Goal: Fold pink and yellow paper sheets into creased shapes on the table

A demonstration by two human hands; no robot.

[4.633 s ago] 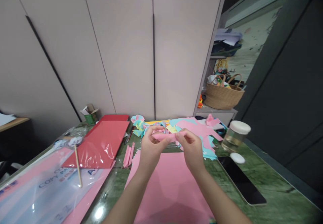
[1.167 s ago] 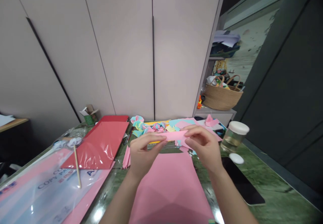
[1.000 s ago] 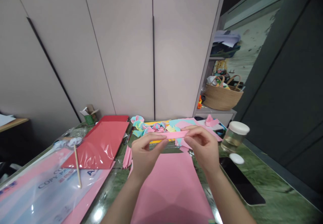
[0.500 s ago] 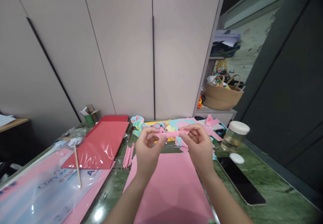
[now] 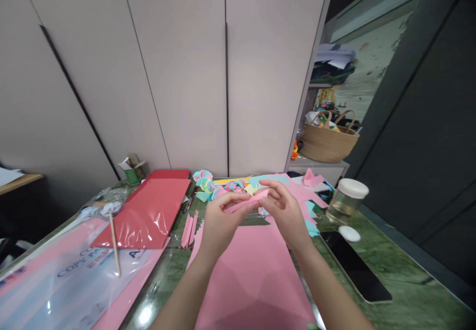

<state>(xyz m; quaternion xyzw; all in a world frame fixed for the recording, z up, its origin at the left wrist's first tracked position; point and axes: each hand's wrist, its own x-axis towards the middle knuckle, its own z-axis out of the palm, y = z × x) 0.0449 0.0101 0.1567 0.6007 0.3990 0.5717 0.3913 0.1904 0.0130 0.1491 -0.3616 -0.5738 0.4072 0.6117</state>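
A narrow folded strip of pink paper [image 5: 243, 203] is held in the air between both hands, slanting up to the right. My left hand [image 5: 222, 221] is closed on its left part, thumb beneath and fingers behind. Pinching the right part is my right hand [image 5: 283, 211], its index finger raised off the paper. Below the hands lies a large pink sheet [image 5: 253, 275], flat on the green table. Folded pink strips [image 5: 189, 228] rest left of my left hand. Behind the hands are crumpled pink, blue and yellow paper pieces [image 5: 204, 184], partly hidden by my fingers.
To the left are a red plastic-wrapped pack [image 5: 156, 206], a copy paper bag [image 5: 74, 280] and a thin wooden stick [image 5: 114, 246]. A phone [image 5: 355, 265], a white lid [image 5: 349, 233] and a capped jar [image 5: 346, 201] stand or lie at the right. A small green box [image 5: 133, 170] sits at the back.
My hands have come closer together. The strip, level before, now tilts up to the right, and my right index finger has lifted.
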